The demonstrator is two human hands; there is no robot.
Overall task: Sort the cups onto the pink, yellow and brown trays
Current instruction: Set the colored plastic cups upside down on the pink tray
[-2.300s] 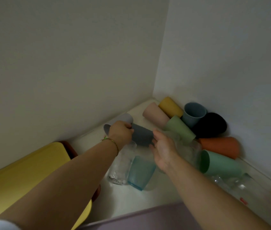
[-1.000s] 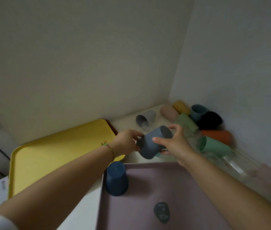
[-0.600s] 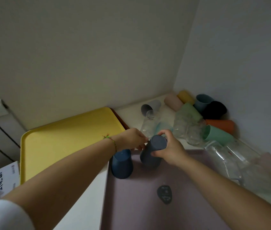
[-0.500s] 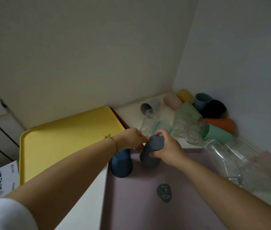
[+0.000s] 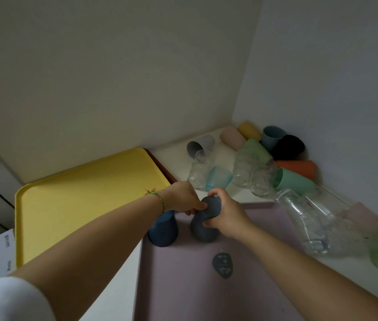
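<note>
My right hand (image 5: 226, 217) wraps the grey cup (image 5: 203, 230), which sits mouth down on the pink tray (image 5: 206, 293) at centre frame. My left hand (image 5: 180, 198) pinches its top, I judge to steady it as it seats. The blue cup (image 5: 163, 230) stands inverted just left of it, so the dark ones seem grouped here. The yellow tray (image 5: 86, 198) lies left, with the brown tray (image 5: 161, 169) edge beneath. Unsorted cups (image 5: 292, 181) are heaped at right.
</note>
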